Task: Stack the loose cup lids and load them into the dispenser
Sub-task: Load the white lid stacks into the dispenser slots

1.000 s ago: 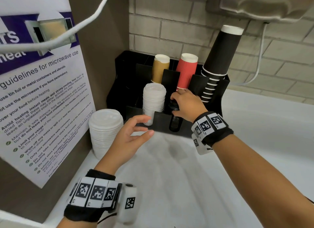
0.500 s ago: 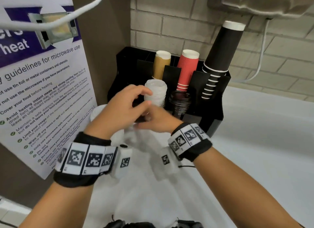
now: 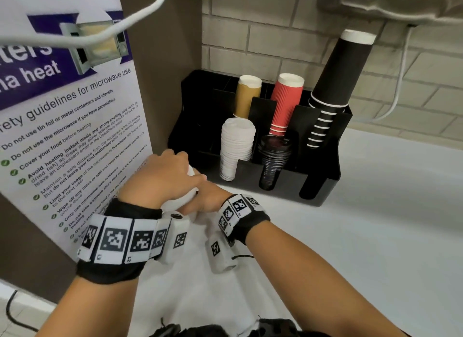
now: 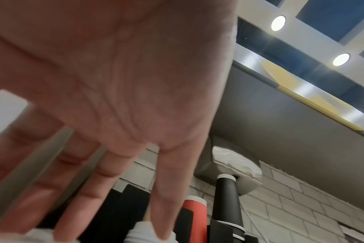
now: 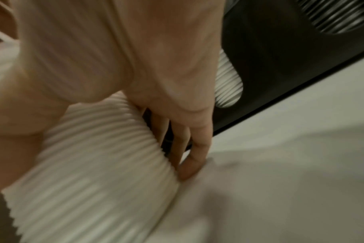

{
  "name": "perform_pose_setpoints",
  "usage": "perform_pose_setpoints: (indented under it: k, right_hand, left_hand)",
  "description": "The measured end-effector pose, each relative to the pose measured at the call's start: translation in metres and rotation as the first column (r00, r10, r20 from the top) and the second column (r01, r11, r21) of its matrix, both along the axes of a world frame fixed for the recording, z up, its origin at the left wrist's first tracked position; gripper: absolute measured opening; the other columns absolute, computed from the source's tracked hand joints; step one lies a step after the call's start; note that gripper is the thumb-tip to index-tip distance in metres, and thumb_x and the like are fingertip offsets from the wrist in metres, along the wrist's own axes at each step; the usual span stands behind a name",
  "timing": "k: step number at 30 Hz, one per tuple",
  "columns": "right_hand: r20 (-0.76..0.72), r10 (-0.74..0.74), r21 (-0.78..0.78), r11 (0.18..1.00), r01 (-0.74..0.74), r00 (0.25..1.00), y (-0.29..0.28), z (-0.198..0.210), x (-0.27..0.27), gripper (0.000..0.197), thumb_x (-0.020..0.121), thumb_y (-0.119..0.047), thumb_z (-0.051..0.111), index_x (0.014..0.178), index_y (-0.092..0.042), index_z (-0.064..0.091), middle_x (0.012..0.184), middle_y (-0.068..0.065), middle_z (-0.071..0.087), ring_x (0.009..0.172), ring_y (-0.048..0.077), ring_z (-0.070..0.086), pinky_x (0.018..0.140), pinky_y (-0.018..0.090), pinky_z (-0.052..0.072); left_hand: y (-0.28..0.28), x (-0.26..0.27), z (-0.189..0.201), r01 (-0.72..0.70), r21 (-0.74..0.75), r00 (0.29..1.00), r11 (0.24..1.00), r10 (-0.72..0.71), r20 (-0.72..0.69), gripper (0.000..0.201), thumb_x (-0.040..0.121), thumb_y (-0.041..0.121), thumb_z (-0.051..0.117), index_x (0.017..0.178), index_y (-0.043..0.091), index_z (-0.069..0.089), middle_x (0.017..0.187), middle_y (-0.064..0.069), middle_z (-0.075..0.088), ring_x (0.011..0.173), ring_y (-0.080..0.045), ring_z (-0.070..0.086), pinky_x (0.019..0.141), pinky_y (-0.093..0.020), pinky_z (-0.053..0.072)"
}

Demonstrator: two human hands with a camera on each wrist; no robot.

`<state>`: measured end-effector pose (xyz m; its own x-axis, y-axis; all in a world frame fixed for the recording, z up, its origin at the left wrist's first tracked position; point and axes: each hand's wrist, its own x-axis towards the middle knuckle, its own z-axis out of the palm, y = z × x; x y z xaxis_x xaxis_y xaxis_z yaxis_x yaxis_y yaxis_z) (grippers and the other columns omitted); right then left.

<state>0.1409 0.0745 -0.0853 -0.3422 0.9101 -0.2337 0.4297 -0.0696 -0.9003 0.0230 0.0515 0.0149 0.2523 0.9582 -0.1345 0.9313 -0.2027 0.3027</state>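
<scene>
A loose stack of white cup lids stands on the white counter beside the poster, mostly covered by both hands. My left hand lies over its top, and the left wrist view shows the palm with fingers nearly straight. My right hand grips the stack's right side. In the right wrist view its fingers run down the ribbed lid stack to the counter. The black dispenser behind holds a white lid stack and dark lids.
Brown, red and tall black cup stacks stand in the dispenser's rear slots. A microwave-guidelines poster on a panel closes off the left. White counter stretches right; a brick wall lies behind.
My right hand left the dark lids in the dispenser and came down left to the loose stack. My left hand moved from beside that stack onto its top.
</scene>
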Motion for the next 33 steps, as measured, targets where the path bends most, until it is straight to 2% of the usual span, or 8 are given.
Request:
perform_pose_setpoints:
  k: [5,10,15,18,21,24,28,33]
  right_hand:
    - [-0.006,-0.194,0.079,0.978,0.194,0.981,-0.018,-0.004,0.051,0.103,0.058,-0.010,0.090,0.138,-0.030,0.029,0.128,-0.001,0.052,0.121,0.016,0.051,0.098,0.039,0.050]
    - [-0.028,-0.462,0.131,0.878,0.461,0.887,-0.054,-0.012,0.105,0.094,0.055,-0.021,0.092,0.123,-0.041,0.030,0.108,-0.018,0.055,0.099,-0.001,0.055,0.070,0.016,0.047]
    - [-0.024,-0.562,0.183,0.811,0.556,0.827,-0.072,-0.011,0.130,0.092,0.054,-0.024,0.094,0.121,-0.033,0.031,0.110,-0.016,0.055,0.099,0.002,0.056,0.074,0.026,0.053]
    - [-0.022,-0.570,0.162,0.809,0.565,0.821,-0.080,-0.013,0.136,0.087,0.056,-0.026,0.093,0.121,-0.030,0.035,0.112,-0.010,0.056,0.102,0.011,0.059,0.077,0.034,0.057]
    - [-0.015,-0.583,0.169,0.799,0.577,0.812,-0.087,-0.013,0.141,0.081,0.059,-0.025,0.091,0.119,-0.027,0.037,0.113,-0.002,0.058,0.102,0.013,0.060,0.077,0.026,0.053]
    - [-0.019,-0.559,0.239,0.803,0.547,0.829,-0.092,-0.001,0.142,0.086,0.060,-0.022,0.092,0.125,-0.025,0.036,0.119,-0.003,0.056,0.111,0.013,0.056,0.092,0.026,0.049]
    - [-0.060,-0.490,0.371,0.798,0.476,0.869,-0.092,0.026,0.136,0.092,0.063,-0.031,0.089,0.136,-0.032,0.034,0.130,-0.003,0.050,0.121,0.014,0.050,0.102,0.035,0.045]
    - [0.153,-0.517,0.468,0.789,0.399,0.842,-0.084,0.042,0.123,0.085,0.063,-0.048,0.083,0.135,-0.042,0.038,0.132,-0.006,0.042,0.127,0.017,0.037,0.105,0.040,0.037]
  left_hand:
    - [-0.006,0.030,-0.005,0.167,0.016,0.972,0.986,-0.167,0.163,0.036,0.093,0.041,0.058,0.119,0.016,0.054,0.114,-0.004,0.045,0.114,-0.027,0.045,0.089,-0.036,0.041]
    - [-0.014,0.069,-0.012,0.352,0.046,0.888,0.935,-0.349,0.300,0.026,0.096,0.027,0.054,0.122,0.021,0.056,0.120,-0.001,0.048,0.121,-0.021,0.043,0.100,-0.037,0.039]
    - [-0.020,0.088,-0.021,0.425,0.122,0.801,0.897,-0.435,0.410,0.032,0.094,0.017,0.056,0.126,0.018,0.057,0.121,0.002,0.055,0.117,-0.017,0.048,0.099,-0.033,0.040]
    - [-0.024,0.091,-0.029,0.416,0.147,0.792,0.897,-0.437,0.427,0.035,0.094,0.017,0.056,0.129,0.020,0.058,0.131,0.004,0.055,0.123,-0.015,0.043,0.102,-0.031,0.038]
    - [-0.025,0.092,-0.035,0.410,0.165,0.770,0.897,-0.437,0.464,0.034,0.094,0.015,0.057,0.128,0.020,0.060,0.134,0.003,0.052,0.125,-0.015,0.041,0.102,-0.025,0.033]
    - [-0.024,0.090,-0.037,0.382,0.177,0.746,0.907,-0.415,0.521,0.033,0.094,0.010,0.056,0.126,0.018,0.060,0.132,0.002,0.052,0.123,-0.015,0.045,0.100,-0.023,0.035]
    - [-0.022,0.087,-0.032,0.197,0.243,0.631,0.950,-0.313,0.710,0.031,0.094,0.002,0.052,0.115,0.023,0.061,0.117,0.008,0.054,0.105,-0.002,0.051,0.091,-0.018,0.039]
    - [-0.010,0.077,-0.030,-0.045,0.119,0.423,0.992,-0.089,0.902,0.026,0.095,0.000,0.048,0.104,0.021,0.061,0.110,0.003,0.060,0.087,0.002,0.053,0.074,-0.006,0.040]
